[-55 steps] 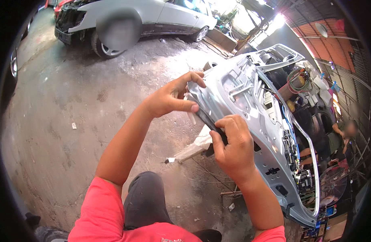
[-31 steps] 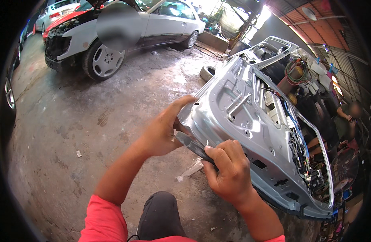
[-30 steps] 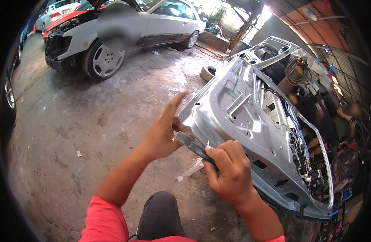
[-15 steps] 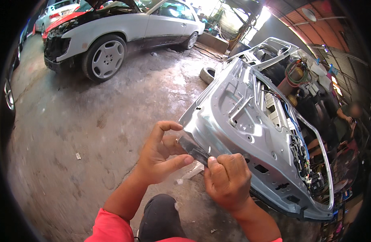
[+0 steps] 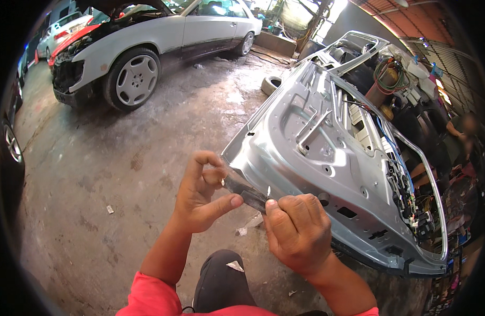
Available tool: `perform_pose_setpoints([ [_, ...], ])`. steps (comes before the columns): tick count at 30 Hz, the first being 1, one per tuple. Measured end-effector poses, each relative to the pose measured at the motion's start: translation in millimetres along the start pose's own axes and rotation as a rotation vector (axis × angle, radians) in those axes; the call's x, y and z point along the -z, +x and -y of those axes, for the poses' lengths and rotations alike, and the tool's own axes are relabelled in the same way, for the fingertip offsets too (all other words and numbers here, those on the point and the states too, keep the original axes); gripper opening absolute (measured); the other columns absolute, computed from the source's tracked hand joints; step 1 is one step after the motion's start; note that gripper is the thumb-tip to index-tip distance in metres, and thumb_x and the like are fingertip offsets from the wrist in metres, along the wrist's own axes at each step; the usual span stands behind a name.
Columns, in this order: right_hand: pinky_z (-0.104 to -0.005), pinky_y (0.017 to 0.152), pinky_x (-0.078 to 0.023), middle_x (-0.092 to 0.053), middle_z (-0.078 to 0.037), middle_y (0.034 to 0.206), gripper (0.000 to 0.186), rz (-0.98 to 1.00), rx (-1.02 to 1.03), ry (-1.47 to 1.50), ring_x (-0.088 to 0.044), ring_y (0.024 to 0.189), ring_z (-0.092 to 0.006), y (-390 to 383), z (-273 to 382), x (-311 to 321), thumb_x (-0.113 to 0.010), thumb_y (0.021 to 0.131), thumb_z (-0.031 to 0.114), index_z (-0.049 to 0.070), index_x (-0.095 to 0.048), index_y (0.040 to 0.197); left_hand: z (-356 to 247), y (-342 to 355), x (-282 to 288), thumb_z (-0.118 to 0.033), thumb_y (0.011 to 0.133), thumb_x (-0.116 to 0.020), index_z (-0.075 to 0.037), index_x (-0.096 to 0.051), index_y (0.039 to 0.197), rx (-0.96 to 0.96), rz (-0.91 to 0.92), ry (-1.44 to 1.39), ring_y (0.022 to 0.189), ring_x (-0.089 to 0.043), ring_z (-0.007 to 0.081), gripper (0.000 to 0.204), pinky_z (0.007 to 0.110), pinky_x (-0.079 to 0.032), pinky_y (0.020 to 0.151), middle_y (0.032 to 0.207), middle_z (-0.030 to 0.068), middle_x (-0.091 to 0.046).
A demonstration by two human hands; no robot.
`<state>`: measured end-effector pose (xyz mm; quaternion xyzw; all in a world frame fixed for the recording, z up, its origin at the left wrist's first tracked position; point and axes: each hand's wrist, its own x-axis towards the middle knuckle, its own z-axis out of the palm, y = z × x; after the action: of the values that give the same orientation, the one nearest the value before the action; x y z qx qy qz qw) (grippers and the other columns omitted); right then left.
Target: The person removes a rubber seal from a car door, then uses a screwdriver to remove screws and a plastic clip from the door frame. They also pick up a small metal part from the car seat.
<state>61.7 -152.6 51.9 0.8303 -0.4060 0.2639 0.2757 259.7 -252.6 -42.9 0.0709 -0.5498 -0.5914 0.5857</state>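
Both my hands are raised in front of me around a thin, flat, dark grey strip (image 5: 246,192), whose exact kind I cannot make out. One end is pinched between the thumb and curled fingers of my right hand (image 5: 300,226). My left hand (image 5: 199,197) is at the other end, its fingers bent round the strip's edge and its thumb along the lower side. A small white sliver (image 5: 269,191) sticks up near my right thumb. Just beyond, a silver car door (image 5: 284,163) lies tilted with its inner side showing.
A white scrap (image 5: 235,266) rests on my dark-trousered knee (image 5: 216,284). Light scraps (image 5: 250,225) lie on the concrete floor (image 5: 95,174). Back left stands a pale car (image 5: 171,37) with its bonnet up. A tyre (image 5: 271,85) sits behind the door; a person (image 5: 466,134) is at far right.
My view has shifted slightly. Both hands stay on the strip, my left fingers curling a little more at its end. The white scrap now shows on my knee.
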Motion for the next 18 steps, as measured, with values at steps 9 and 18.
perform_pose_setpoints([
  [9, -0.0383, 0.07, -0.056, -0.062, -0.009, 0.091, 0.02, 0.01, -0.023, 0.082, -0.064, 0.08, -0.0255, 8.4, -1.1, 3.4, -0.075, 0.08, 0.0, 0.0, -0.068, 0.1, 35.3, 55.2, 21.9, -0.044, 0.045, -0.111, -0.008, -0.044, 0.155, -0.243, 0.193, 0.139, 0.164, -0.022, 0.0388, 0.133, 0.051, -0.024, 0.131, 0.171, 0.0258, -0.031],
  [18, -0.0373, 0.067, -0.056, -0.063, -0.01, 0.09, 0.022, 0.036, 0.001, 0.09, -0.065, 0.077, -0.0267, 5.1, -8.0, 0.4, -0.074, 0.078, -0.002, -0.002, -0.068, 0.099, 58.6, 54.3, 3.4, -0.032, 0.045, -0.112, -0.011, -0.041, 0.154, -0.372, 0.156, 0.047, 0.164, -0.021, 0.0393, 0.132, 0.052, -0.026, 0.132, 0.171, 0.0188, -0.03],
])
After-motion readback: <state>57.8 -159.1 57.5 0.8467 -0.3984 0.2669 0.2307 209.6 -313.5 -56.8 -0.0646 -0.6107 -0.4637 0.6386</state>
